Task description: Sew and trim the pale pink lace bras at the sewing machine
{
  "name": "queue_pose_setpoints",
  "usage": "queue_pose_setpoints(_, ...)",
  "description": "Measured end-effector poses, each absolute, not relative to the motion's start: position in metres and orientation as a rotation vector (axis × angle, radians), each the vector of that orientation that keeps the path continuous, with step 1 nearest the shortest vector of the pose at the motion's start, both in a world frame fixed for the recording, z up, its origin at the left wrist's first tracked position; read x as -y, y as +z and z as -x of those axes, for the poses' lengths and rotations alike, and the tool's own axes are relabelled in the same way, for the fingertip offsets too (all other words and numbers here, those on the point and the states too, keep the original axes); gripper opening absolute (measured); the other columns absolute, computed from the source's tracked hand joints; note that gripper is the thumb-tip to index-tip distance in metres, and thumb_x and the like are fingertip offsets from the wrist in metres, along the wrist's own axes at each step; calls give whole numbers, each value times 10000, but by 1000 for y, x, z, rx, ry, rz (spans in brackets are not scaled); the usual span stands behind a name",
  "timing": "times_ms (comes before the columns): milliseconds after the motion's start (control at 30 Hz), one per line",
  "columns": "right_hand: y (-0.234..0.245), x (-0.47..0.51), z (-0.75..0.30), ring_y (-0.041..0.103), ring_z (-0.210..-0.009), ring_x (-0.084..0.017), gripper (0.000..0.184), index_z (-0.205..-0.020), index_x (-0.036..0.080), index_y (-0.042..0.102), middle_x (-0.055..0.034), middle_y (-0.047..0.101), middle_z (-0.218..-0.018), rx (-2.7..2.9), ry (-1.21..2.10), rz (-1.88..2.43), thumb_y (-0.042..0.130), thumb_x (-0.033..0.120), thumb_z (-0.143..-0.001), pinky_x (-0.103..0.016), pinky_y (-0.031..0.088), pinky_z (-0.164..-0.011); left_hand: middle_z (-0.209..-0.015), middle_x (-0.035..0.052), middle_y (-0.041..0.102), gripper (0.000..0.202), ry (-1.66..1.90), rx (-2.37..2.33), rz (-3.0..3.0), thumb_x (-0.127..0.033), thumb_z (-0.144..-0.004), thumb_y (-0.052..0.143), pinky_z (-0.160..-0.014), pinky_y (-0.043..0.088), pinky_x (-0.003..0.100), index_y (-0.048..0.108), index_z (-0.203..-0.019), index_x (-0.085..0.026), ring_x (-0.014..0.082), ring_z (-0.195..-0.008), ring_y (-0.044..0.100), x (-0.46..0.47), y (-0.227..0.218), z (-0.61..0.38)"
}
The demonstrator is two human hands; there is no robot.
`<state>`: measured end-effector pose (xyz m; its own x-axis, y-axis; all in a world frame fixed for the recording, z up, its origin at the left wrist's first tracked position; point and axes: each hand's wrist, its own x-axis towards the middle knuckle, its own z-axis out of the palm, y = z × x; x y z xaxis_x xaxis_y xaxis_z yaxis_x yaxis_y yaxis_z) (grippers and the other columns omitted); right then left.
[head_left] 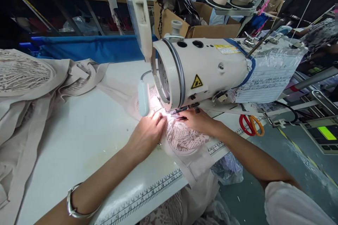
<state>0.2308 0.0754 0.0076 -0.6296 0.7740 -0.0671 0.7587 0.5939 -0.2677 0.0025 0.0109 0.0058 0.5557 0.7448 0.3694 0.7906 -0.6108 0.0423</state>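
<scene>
A piece of pale pink lace fabric [185,135] with a plain border lies under the lit needle area of a white sewing machine [206,70]. My left hand [148,132] rests to the left of the needle, its fingers closed together and pressing the fabric's edge. On the other side, my right hand [199,121] is closed at the lace, close under the machine head. Its fingertips are partly hidden by the machine's small metal parts, and a thin dark piece shows beside them. The stitching point itself is washed out by the lamp.
More beige lace fabric [23,74] is heaped on the table's left. Scissors with red and orange handles [250,125] lie at the right. A ruler strip [148,197] runs along the front edge, with fabric hanging below. A cardboard box [213,30] holding a black bag stands behind.
</scene>
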Motion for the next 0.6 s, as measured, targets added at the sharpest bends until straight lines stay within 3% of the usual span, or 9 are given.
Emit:
queue_pose_setpoints(133,-3,-81,-230,616,-770,-209,68,-915,194,683,-49,710,-811,2692,289,1318,652,240,-877,-275,365,-646,-959,176,690,297,-466,1374,2650,-273,-987,441,-715,547,420,648,-1008,-61,303,-880,630,6,6,-22)
queue_pose_setpoints(267,-4,-78,-238,632,-902,-205,355,-1140,242,676,-35,730,-1001,2712,224,1057,601,101,-822,-273,408,-718,-1205,291,651,392,-290,1245,2490,-101,-947,363,-980,500,501,578,-1211,95,383,-1133,613,16,-7,-31)
queue_pose_setpoints(367,-1,-73,-241,627,-939,-187,518,-1242,280,650,-23,716,-1101,2751,215,942,509,21,-816,-261,418,-729,-1313,317,598,466,-208,1128,2499,-47,-925,300,-1085,434,513,503,-1297,147,392,-1237,575,17,-15,-28)
queue_pose_setpoints(600,-1,-70,-239,622,-920,-193,608,-1286,270,628,-37,696,-1118,2802,212,957,466,-22,-778,-268,435,-717,-1335,222,625,467,-292,1185,2583,-53,-941,269,-1073,477,488,541,-1316,8,323,-1283,565,7,-15,-13)
